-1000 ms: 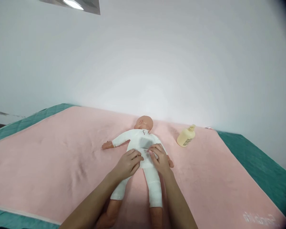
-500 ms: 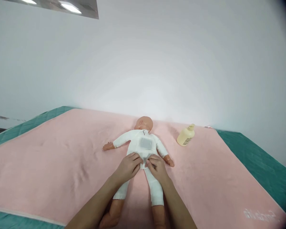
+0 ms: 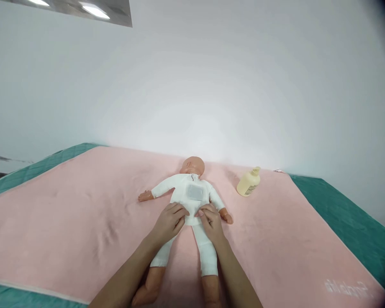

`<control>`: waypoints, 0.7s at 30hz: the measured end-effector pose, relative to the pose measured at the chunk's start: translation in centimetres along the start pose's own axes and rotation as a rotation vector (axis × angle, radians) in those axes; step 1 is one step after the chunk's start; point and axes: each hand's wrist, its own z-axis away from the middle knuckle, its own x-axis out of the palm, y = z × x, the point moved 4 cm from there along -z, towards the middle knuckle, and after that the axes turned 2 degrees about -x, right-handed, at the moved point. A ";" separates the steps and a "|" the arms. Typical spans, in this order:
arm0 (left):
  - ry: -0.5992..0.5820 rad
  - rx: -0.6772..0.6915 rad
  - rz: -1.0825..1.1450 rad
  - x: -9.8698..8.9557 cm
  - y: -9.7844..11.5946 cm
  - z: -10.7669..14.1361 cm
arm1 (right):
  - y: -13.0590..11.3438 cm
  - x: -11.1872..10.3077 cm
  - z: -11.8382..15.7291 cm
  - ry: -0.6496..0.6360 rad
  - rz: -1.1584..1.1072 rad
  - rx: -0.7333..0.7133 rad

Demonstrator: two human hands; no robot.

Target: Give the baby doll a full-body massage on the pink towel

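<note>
A baby doll (image 3: 192, 194) with a white cloth body lies stretched out, its bald head (image 3: 193, 164) away from me and its legs toward me. A grey rectangular patch (image 3: 196, 192) shows on its torso. My left hand (image 3: 170, 220) is closed in a pinch at the left side of the lower torso, fingertips on the white cloth. On the other side, my right hand (image 3: 211, 219) pinches the cloth the same way, thumb against the fingers. A short stretch of white cloth shows between both hands. My forearms run alongside the doll's legs and cover parts of them.
Right of the doll stands a pale yellow pump bottle (image 3: 248, 183). Everything rests on a pink blanket (image 3: 67, 222) spread over a green quilted cover (image 3: 346, 214). A white wall (image 3: 192, 85) rises right behind the far edge.
My hands have spread slightly apart, my left one shifting a little left, and the cloth between them looks flatter. The doll and bottle stay in place; the view has shifted slightly.
</note>
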 end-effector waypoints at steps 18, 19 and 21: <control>-0.087 -0.112 0.071 0.1 -0.8 -0.4 | 1.0 0.1 -0.5 -0.036 -0.049 0.130; -0.086 -0.110 0.072 0.1 -0.8 -0.4 | 1.1 0.1 -0.5 -0.031 -0.055 0.129; -0.075 -0.094 0.065 0.1 -0.8 -0.3 | 1.1 0.1 -0.4 -0.019 -0.067 0.122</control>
